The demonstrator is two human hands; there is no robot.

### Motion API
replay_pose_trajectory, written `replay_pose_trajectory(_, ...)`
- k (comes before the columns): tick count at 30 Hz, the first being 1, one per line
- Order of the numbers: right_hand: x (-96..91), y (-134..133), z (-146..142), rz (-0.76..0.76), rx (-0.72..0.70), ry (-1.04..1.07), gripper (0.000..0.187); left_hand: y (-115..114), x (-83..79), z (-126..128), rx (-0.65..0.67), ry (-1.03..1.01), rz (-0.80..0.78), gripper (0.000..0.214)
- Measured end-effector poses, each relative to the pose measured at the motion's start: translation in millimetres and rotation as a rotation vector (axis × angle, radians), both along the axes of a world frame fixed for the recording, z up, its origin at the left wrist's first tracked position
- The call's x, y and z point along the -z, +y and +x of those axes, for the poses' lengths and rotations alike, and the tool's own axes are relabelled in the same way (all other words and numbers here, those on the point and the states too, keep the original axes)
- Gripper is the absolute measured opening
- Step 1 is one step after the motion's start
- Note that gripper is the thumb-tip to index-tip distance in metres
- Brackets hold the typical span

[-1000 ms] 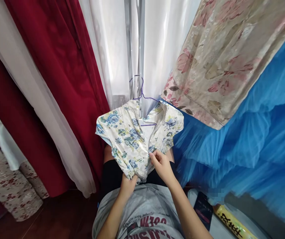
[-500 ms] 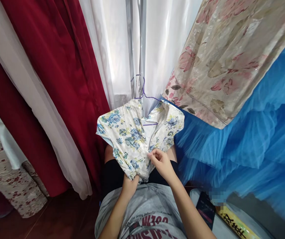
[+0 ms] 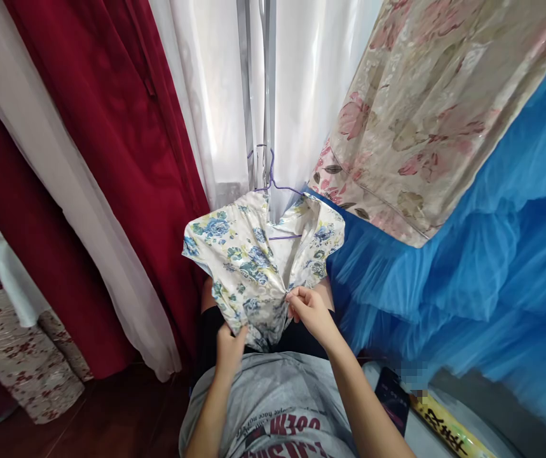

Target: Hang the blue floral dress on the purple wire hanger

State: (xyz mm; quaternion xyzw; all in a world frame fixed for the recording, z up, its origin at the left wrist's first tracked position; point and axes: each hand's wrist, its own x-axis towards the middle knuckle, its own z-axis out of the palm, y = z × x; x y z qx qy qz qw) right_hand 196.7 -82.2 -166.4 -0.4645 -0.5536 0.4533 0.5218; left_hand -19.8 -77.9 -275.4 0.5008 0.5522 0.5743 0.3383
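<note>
A short-sleeved white blouse [image 3: 253,254] with blue flowers and green leaves hangs on a purple wire hanger [image 3: 273,181] above my lap. Its front is open in a V that narrows downward. My right hand [image 3: 311,315] pinches the blouse where the V closes, beside a tiny shiny bit that looks like a zipper pull; the fingertips partly cover it. My left hand [image 3: 231,348] grips the lower left side of the blouse, thumb on top and the other fingers hidden.
Red drapes [image 3: 105,127] and a sheer pale cloth hang at left, a white curtain [image 3: 320,83] behind. A pink-flowered beige cloth [image 3: 406,140] and ruffled blue tulle [image 3: 444,280] hang at right. A phone [image 3: 391,397] and a yellow packet [image 3: 444,423] lie at lower right.
My left hand has shifted left from the bottom of the blouse to its lower left side. My right hand keeps its pinch near the V, and the shiny bit shows more clearly.
</note>
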Motion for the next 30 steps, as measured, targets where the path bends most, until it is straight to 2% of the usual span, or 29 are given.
replay_pose_trajectory(3,3.0,-1.6,-1.4,-0.020,0.050,0.014,0.028,-1.6,-16.8,-17.2,-0.335,0.085,0.237,0.046)
replay_pose_trajectory(4,2.9,-2.2,-2.6,-0.023,0.055,0.028,0.029,-4.2,-25.5,-15.2,-0.375,0.147,0.333,0.040)
replay_pose_trajectory(5,2.1,-3.1,-4.2,-0.024,0.053,0.043,0.029,-6.7,-35.5,-9.1,-0.344,0.225,0.411,0.032)
replay_pose_trajectory(7,-1.4,-6.0,-7.9,-0.026,0.031,0.066,0.028,-9.3,-56.9,12.5,-0.131,0.368,0.503,0.018)
replay_pose_trajectory(9,-6.3,-9.9,-11.4,-0.043,-0.013,0.088,0.026,-6.7,-75.6,39.0,0.087,0.434,0.505,0.015)
replay_pose_trajectory(10,-8.8,-11.7,-12.5,-0.057,-0.036,0.104,0.026,-3.7,-82.7,50.9,0.155,0.434,0.484,0.013)
replay_pose_trajectory(12,-14.4,-12.6,-13.0,-0.092,-0.068,0.144,0.027,3.3,-91.5,67.8,0.214,0.396,0.443,0.003)
replay_pose_trajectory(13,-18.2,-10.9,-12.3,-0.103,-0.075,0.168,0.029,6.4,-93.4,72.2,0.228,0.379,0.435,0.006)
replay_pose_trajectory(15,-30.2,-1.4,-9.8,-0.093,-0.077,0.216,0.033,10.3,-93.8,73.6,0.258,0.375,0.437,0.015)
replay_pose_trajectory(17,-51.3,17.2,-7.8,-0.041,-0.063,0.260,0.035,10.9,-93.0,68.4,0.285,0.405,0.435,0.016)
replay_pose_trajectory(21,-117.2,67.5,-12.3,0.094,-0.034,0.304,0.029,8.5,-98.0,54.2,0.336,0.534,0.352,0.013)
replay_pose_trajectory(24,-160.1,92.0,-19.8,0.154,-0.019,0.374,0.021,8.6,-101.4,47.7,0.367,0.669,0.281,0.012)
replay_pose_trajectory(25,-167.6,94.9,-22.2,0.165,-0.018,0.387,0.020,9.3,-101.2,46.4,0.377,0.697,0.271,0.012)
replay_pose_trajectory(27,-170.4,94.0,-26.3,0.188,-0.025,0.370,0.020,11.5,-101.5,44.4,0.427,0.698,0.259,0.012)
replay_pose_trajectory(29,-161.1,87.8,-29.6,0.217,-0.032,0.332,0.021,15.0,-110.2,42.4,0.502,0.633,0.252,0.010)
replay_pose_trajectory(30,-154.5,84.1,-30.9,0.227,-0.026,0.327,0.020,17.4,-120.2,41.2,0.519,0.590,0.267,0.009)
